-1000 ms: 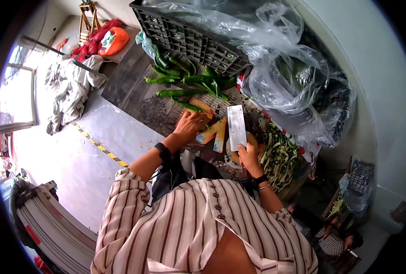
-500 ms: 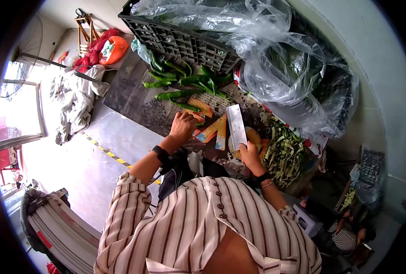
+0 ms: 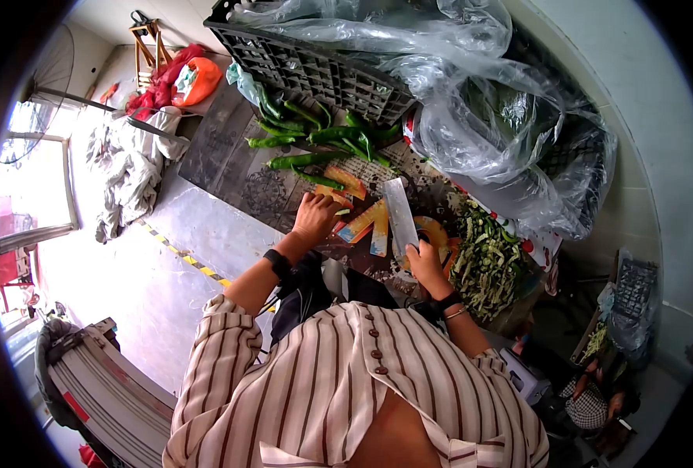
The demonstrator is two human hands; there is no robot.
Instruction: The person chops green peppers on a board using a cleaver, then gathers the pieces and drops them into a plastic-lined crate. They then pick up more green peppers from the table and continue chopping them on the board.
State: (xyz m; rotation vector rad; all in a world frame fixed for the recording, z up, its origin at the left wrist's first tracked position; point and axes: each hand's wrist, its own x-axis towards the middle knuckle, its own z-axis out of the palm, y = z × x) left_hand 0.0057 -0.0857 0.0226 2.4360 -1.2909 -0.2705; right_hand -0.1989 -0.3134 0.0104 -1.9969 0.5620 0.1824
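Note:
My right hand (image 3: 427, 267) grips the handle of a cleaver (image 3: 399, 212), its broad metal blade pointing away from me over the table. To its left, my left hand (image 3: 315, 218) is closed with curled fingers around a piece of green pepper (image 3: 342, 211), mostly hidden by the fingers; a pale green end shows at the fingertips. Just beyond that hand lie several whole long green peppers (image 3: 304, 160). A heap of sliced green peppers (image 3: 483, 269) sits to the right of the cleaver. Large orange printed shapes (image 3: 378, 226) show on the table surface between my hands.
A black plastic crate (image 3: 307, 66) stands at the table's far side, covered by clear plastic bags (image 3: 487, 86). Left of the table (image 3: 214, 160) is a pale floor with a yellow-black stripe (image 3: 183, 261). Another person (image 3: 588, 402) is at the lower right.
The cleaver's blade has turned and looks narrower, shifting slightly toward me. My left hand stays nearly in place, and a paler end of the pepper piece now shows at its fingertips.

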